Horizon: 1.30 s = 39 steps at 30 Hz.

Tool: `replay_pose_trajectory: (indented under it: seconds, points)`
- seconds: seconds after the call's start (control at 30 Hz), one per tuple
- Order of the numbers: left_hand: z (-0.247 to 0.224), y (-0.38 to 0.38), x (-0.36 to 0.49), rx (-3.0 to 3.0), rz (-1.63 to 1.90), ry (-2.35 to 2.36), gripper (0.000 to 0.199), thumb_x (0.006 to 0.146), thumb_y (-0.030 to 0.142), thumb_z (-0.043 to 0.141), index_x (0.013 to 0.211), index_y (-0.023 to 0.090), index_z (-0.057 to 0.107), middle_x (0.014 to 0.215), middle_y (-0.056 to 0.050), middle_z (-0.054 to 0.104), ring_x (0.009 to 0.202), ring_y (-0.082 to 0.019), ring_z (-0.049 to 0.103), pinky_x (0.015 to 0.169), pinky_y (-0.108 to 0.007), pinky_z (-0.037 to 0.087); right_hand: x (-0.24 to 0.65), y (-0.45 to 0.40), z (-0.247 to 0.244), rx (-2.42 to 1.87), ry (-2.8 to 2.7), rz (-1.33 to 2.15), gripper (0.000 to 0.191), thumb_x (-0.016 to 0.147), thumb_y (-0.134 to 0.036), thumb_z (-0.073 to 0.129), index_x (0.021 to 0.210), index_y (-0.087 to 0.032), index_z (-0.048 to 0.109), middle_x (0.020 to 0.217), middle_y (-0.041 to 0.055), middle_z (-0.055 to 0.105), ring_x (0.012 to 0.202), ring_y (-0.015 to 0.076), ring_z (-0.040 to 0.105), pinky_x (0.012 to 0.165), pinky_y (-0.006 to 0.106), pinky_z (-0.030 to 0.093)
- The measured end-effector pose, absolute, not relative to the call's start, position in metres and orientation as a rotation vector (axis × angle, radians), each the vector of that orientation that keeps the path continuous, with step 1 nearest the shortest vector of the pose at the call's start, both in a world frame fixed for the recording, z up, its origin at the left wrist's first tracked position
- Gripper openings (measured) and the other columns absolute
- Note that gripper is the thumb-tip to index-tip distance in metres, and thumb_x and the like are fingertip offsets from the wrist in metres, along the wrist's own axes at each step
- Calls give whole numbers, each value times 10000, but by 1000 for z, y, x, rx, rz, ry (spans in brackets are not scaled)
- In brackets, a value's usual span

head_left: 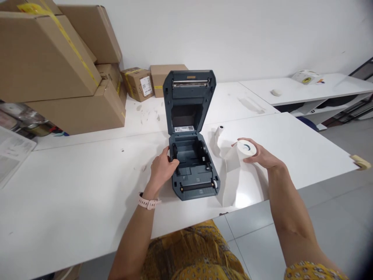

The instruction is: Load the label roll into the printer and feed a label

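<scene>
A dark grey label printer (195, 177) stands on the white table with its lid (189, 99) raised, showing the hollow roll bay and a black roller at the front. My left hand (163, 165) grips the printer's left side wall, thumb over the rim and fingers outside. In my right hand (262, 155) is a white label roll (246, 149), held round its side with its end face turned up. A loose strip of labels (231, 179) hangs from the roll and runs over the table. Behind it stands a small, narrow paper roll (220, 129) with a trailing strip.
Cardboard boxes (43, 58) are stacked at the back left, with smaller boxes (140, 83) behind the printer. A lower white shelf (323, 91) at the right bears a white package (305, 77) and a round white object (276, 92). The table's front edge runs close to my body.
</scene>
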<state>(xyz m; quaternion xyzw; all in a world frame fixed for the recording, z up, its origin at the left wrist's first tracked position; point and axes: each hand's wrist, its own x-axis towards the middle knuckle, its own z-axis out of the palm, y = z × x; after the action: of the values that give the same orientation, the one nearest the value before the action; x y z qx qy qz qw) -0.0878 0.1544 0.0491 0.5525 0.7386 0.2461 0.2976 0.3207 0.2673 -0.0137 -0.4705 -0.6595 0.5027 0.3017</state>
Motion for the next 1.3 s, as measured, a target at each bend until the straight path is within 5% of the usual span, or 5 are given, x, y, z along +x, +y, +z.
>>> replay_pose_trajectory:
  seconds: [0.27, 0.5, 0.87, 1.17, 1.3]
  points:
    - [49, 154, -88, 1476, 668, 1956, 672, 805, 248, 519, 1471, 186, 580, 680, 9, 655, 674, -226, 605, 655, -321, 412, 297, 311, -36, -1015, -1415, 1475, 830, 680, -738, 832, 1383, -342, 634, 1528, 93, 636, 1427, 348, 589, 1180, 555, 483]
    - [46, 154, -89, 1487, 691, 1958, 680, 794, 260, 519, 1466, 177, 587, 650, 21, 617, 647, -211, 570, 647, -318, 392, 273, 361, -40, -1064, -1432, 1375, 738, 511, -394, 1002, 1191, -299, 730, 1443, 77, 698, 1458, 304, 560, 1294, 491, 369]
    - [48, 153, -87, 1476, 698, 1952, 681, 797, 262, 522, 1467, 160, 586, 698, -7, 677, 685, -227, 626, 677, -333, 433, 247, 350, 32, -871, -1450, 1248, 668, 752, -854, 667, 1166, -329, 675, 1293, 31, 755, 1340, 276, 629, 1171, 499, 496]
    - [47, 153, -88, 1486, 703, 1932, 673, 809, 276, 535, 1472, 171, 584, 743, -22, 695, 723, -243, 634, 677, -326, 412, 158, 278, 116, -49, -2389, 1991, 538, 890, -547, 766, 1242, -142, 718, 954, 117, 797, 858, 248, 785, 744, 353, 624]
    - [45, 154, -89, 1485, 717, 1941, 642, 806, 278, 549, 1439, 181, 606, 795, -41, 723, 770, -258, 668, 709, -334, 439, 119, 275, 103, -207, -2758, 1547, 504, 1020, -550, 590, 1313, -150, 683, 973, 77, 777, 775, 147, 704, 666, 249, 530]
